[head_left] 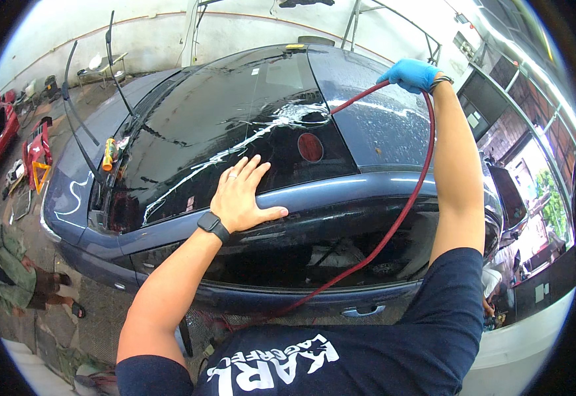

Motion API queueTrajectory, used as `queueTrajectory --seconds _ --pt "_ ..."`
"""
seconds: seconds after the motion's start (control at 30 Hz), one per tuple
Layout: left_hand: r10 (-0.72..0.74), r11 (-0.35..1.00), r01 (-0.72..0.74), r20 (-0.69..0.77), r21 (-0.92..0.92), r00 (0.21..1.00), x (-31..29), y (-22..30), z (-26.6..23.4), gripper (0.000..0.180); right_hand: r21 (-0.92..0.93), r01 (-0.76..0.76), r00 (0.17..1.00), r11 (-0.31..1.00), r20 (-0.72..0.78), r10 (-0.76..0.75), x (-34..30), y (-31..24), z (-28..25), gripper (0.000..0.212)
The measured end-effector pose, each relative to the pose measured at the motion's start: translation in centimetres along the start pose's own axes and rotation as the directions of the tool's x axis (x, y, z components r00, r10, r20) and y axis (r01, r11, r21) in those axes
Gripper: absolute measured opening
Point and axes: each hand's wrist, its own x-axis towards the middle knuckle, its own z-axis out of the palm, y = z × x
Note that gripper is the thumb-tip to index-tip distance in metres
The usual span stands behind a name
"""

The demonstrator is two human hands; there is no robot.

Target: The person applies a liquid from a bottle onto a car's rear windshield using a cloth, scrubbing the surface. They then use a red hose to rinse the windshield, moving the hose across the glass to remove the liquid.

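A dark blue car (288,198) with a wet, dark windshield (209,112) fills the middle of the view. My bare left hand (243,191), with a ring and a black watch at the wrist, lies with fingers spread across the near edge of the windshield and the pillar. In a blue glove, my right hand (412,74) is raised over the roof (374,132) and closed around a red hose (403,218). The hose's end points down at the top of the glass, where water splashes and streams along it. From my hand the hose loops down past the side windows.
Two wiper arms (80,132) stand raised off the glass. A yellow-orange bottle (109,154) is at the windshield's base, with a yellow item (295,47) at the roof's far edge. Another person (4,264) stands at the left. Red car parts (37,148) lie beyond the hood.
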Motion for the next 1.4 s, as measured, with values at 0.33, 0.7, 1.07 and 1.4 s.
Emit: queueTrajectory --seconds 0.33,0.7,1.07,1.4 --pt "-0.033 0.999 0.034 0.026 -0.028 0.999 0.0 -0.2 0.5 0.101 -0.168 0.426 0.889 0.889 -0.102 -0.446 -4.4 1.6 2.3 0.041" --pt "-0.062 0.998 0.063 0.042 -0.031 0.997 -0.1 -0.7 0.7 0.094 0.21 0.316 0.948 0.925 -0.108 -0.3 -9.6 -3.2 3.6 0.031" --pt "-0.2 0.88 0.119 -0.132 -0.46 0.971 0.1 -4.2 3.0 0.034 0.575 0.027 0.999 0.818 -0.045 -0.001 -10.1 -5.6 4.5 0.044" --pt "-0.178 0.915 0.112 -0.138 -0.387 0.974 0.2 -2.6 2.5 0.035 0.637 0.096 0.995 0.765 -0.068 -0.069 -9.1 -5.4 5.0 0.042"
